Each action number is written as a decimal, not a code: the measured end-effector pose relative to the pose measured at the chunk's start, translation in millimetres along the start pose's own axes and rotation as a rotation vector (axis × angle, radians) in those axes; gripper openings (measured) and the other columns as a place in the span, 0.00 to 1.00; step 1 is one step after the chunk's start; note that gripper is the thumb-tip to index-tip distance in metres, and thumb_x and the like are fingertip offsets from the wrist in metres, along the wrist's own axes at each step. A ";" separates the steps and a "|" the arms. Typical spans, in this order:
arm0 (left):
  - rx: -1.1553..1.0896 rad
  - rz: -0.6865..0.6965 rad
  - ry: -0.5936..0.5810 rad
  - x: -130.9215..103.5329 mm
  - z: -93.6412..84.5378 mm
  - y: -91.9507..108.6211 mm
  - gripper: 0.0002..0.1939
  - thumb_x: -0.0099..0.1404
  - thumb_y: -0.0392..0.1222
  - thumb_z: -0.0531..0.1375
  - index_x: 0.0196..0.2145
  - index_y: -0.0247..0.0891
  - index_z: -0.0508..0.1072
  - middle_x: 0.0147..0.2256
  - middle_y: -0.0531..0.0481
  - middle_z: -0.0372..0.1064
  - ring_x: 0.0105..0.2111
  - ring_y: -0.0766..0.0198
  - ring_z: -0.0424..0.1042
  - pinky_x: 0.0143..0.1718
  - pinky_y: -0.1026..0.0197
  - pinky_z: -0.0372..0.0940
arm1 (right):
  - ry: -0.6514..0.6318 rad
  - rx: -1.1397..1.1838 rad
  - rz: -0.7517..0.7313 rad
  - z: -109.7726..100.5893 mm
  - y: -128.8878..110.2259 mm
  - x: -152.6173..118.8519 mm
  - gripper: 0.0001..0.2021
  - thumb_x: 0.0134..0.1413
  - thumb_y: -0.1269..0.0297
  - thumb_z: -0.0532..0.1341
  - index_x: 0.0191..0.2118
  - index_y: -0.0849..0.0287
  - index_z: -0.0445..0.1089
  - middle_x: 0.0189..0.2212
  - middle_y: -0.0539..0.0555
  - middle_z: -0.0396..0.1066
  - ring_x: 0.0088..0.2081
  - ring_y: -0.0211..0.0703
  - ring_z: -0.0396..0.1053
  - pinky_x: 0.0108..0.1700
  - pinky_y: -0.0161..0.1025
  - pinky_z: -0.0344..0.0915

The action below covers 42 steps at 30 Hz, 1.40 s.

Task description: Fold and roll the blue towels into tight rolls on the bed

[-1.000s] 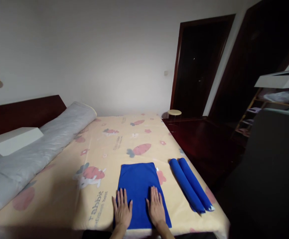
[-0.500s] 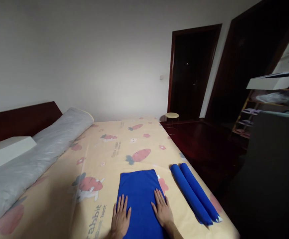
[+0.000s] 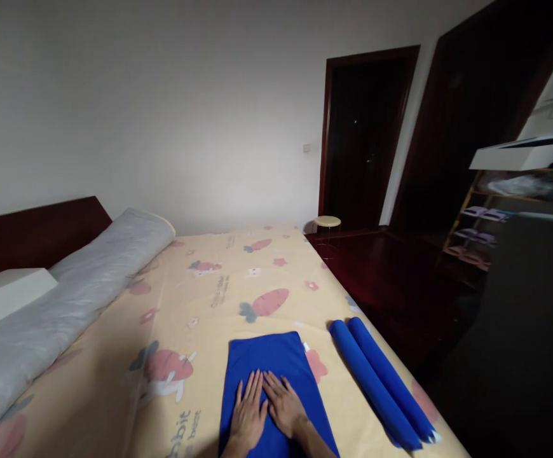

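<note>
A blue cloth point(image 3: 267, 348) lies flat on the bed, its near end cut off by the bottom of the view. My left hand point(image 3: 248, 410) rests palm down on the cloth, fingers stretched out. Beside it my right hand point(image 3: 283, 404) also presses flat on the cloth, its fingertips almost meeting those of the left. To the right lie two rolled blue cloths point(image 3: 374, 381), side by side along the bed's edge. Neither hand touches the rolls.
The bed point(image 3: 200, 343) has a pale sheet printed with carrots and rabbits. A grey rolled quilt point(image 3: 81, 299) and a white box point(image 3: 9, 289) lie at left, near the dark headboard point(image 3: 42, 222). Beyond the bed stand a stool point(image 3: 328, 221) and a rack with slippers point(image 3: 477, 235).
Both hands have moved inward from the cloth's side edges to its middle, where they now lie close together. The view has shifted slightly.
</note>
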<state>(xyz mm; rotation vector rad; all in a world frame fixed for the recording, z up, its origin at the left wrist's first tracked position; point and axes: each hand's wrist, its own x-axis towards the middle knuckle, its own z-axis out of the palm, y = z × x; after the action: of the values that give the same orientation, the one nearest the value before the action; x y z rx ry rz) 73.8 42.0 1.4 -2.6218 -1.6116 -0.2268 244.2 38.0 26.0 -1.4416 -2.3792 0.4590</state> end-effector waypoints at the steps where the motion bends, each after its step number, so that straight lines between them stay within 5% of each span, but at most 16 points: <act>1: -0.006 -0.024 -0.019 0.1 -3.1 -5.7 0.29 0.72 0.45 0.41 0.67 0.48 0.33 0.69 0.52 0.43 0.68 0.58 0.48 0.66 0.46 0.52 | 0.002 -0.001 0.014 -3.3 6.5 1.0 0.29 0.63 0.58 0.51 0.68 0.48 0.49 0.68 0.48 0.47 0.68 0.47 0.47 0.69 0.48 0.45; 5: 0.004 -0.247 -0.039 -6.9 -16.0 -28.1 0.28 0.72 0.50 0.40 0.67 0.49 0.39 0.69 0.52 0.43 0.68 0.56 0.46 0.66 0.43 0.51 | 0.121 -0.057 0.272 -8.0 45.7 -7.2 0.31 0.66 0.49 0.43 0.69 0.59 0.48 0.69 0.60 0.42 0.69 0.58 0.42 0.67 0.64 0.41; 9: 0.052 -0.308 -0.004 -10.4 -15.0 -33.2 0.28 0.71 0.52 0.41 0.67 0.46 0.49 0.68 0.49 0.49 0.68 0.53 0.48 0.67 0.40 0.47 | 0.274 -0.188 0.491 1.9 71.9 -14.2 0.37 0.64 0.42 0.42 0.67 0.68 0.53 0.67 0.65 0.47 0.68 0.60 0.46 0.67 0.63 0.42; 14: 0.094 -0.275 0.096 0.5 -4.8 -23.9 0.28 0.70 0.50 0.44 0.64 0.40 0.57 0.66 0.43 0.53 0.67 0.49 0.50 0.67 0.36 0.46 | 0.263 -0.156 0.280 2.8 52.8 -1.8 0.32 0.67 0.47 0.41 0.68 0.62 0.50 0.68 0.60 0.47 0.68 0.53 0.46 0.68 0.56 0.44; 19: -0.022 -0.037 0.001 35.5 -0.5 -21.0 0.29 0.70 0.39 0.42 0.68 0.41 0.43 0.69 0.50 0.42 0.68 0.62 0.46 0.67 0.52 0.52 | -0.002 0.008 -0.073 -13.9 19.1 33.5 0.26 0.70 0.52 0.41 0.69 0.50 0.43 0.69 0.51 0.44 0.69 0.44 0.43 0.69 0.52 0.44; 25: 0.005 -0.180 -0.037 74.7 -2.7 -53.4 0.27 0.72 0.44 0.39 0.67 0.44 0.44 0.68 0.51 0.45 0.68 0.61 0.49 0.66 0.50 0.51 | -0.041 -0.012 0.069 -33.1 52.1 62.7 0.27 0.68 0.48 0.42 0.68 0.48 0.48 0.69 0.52 0.43 0.69 0.45 0.42 0.69 0.53 0.41; 30: 0.038 -0.355 0.028 73.3 -5.1 -84.0 0.29 0.72 0.51 0.40 0.67 0.46 0.41 0.69 0.51 0.45 0.68 0.59 0.47 0.67 0.46 0.47 | 0.107 -0.107 0.371 -31.6 100.1 56.3 0.33 0.67 0.44 0.39 0.69 0.58 0.44 0.69 0.56 0.42 0.70 0.48 0.40 0.69 0.56 0.40; 33: 0.041 -0.370 0.013 70.6 -7.0 -87.2 0.29 0.72 0.51 0.40 0.67 0.46 0.39 0.69 0.51 0.46 0.69 0.57 0.46 0.68 0.41 0.43 | 0.178 -0.136 0.427 -22.4 113.1 52.1 0.34 0.66 0.43 0.39 0.70 0.60 0.43 0.69 0.57 0.43 0.70 0.49 0.40 0.69 0.56 0.40; 39: 0.089 -0.336 0.037 76.9 -23.6 -75.4 0.30 0.71 0.48 0.41 0.68 0.44 0.40 0.69 0.50 0.45 0.70 0.53 0.41 0.68 0.36 0.36 | 0.238 -0.155 0.440 -23.5 98.8 61.5 0.37 0.65 0.42 0.41 0.69 0.65 0.48 0.69 0.61 0.45 0.69 0.56 0.41 0.69 0.59 0.37; 42: 0.093 -0.208 0.109 88.2 -24.9 -57.0 0.30 0.71 0.41 0.41 0.68 0.42 0.36 0.69 0.49 0.42 0.70 0.56 0.40 0.69 0.39 0.37 | 0.200 -0.108 0.287 -26.4 69.6 76.8 0.33 0.67 0.47 0.41 0.70 0.61 0.44 0.69 0.58 0.42 0.70 0.52 0.40 0.69 0.56 0.38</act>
<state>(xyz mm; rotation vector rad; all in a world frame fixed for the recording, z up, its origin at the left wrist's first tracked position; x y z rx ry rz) 59.8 142.6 38.0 -2.3316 -1.8094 -0.2910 276.8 139.8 27.9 -1.7972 -2.0785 0.2421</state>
